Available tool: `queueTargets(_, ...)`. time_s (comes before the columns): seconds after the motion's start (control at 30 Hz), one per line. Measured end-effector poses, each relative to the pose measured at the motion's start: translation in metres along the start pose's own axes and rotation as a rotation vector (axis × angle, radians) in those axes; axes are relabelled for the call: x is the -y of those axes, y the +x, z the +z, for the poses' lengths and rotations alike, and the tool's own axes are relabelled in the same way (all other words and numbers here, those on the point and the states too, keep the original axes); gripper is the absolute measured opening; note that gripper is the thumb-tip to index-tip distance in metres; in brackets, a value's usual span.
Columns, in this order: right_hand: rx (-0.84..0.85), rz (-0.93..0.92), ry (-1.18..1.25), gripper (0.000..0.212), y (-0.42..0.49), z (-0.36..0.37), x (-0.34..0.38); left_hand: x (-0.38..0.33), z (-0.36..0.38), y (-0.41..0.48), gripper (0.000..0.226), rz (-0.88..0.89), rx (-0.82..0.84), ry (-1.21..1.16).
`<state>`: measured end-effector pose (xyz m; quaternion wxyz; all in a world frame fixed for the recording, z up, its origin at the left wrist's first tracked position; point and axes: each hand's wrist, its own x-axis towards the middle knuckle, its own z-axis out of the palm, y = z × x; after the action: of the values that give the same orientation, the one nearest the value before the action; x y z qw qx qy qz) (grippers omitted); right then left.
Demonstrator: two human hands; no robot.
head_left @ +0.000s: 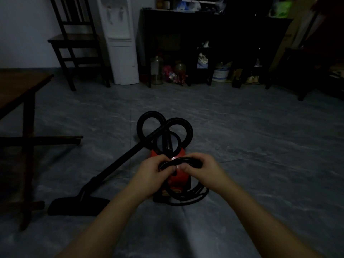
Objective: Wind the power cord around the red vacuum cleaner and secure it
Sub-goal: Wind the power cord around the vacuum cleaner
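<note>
Dim room, grey tiled floor [242,146]. Red vacuum cleaner [178,175] on that floor, low in the middle. Left hand [154,170] and right hand [201,167] directly above the vacuum, both closed around a bundle of black power cord [179,162]; more cord looped at the vacuum's near right side. Hose [149,118] coiled on the vacuum's far side. Beyond the vacuum, glass jars [157,70] under a dark shelf, contents unclear. No legible writing anywhere.
</note>
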<state>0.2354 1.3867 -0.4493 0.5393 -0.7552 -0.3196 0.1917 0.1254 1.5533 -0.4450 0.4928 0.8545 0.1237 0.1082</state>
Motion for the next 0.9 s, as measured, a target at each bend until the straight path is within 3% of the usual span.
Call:
queueTargets(0.43, -0.002, 0.038, -0.035, 0.018, 0.000, -0.004, -0.017, 0.001, 0.002, 0.002, 0.003, -0.011, -0.161, -0.013)
queueTargets(0.63, -0.025, 0.013, -0.147, 0.016, -0.003, -0.001, -0.027, 0.018, 0.004, 0.004, 0.010, -0.002, -0.062, 0.244)
queueTargets(0.9, 0.037, 0.033, -0.248, 0.018, -0.004, -0.003, -0.041, 0.035, 0.022, 0.004, 0.014, -0.081, 0.103, 0.317)
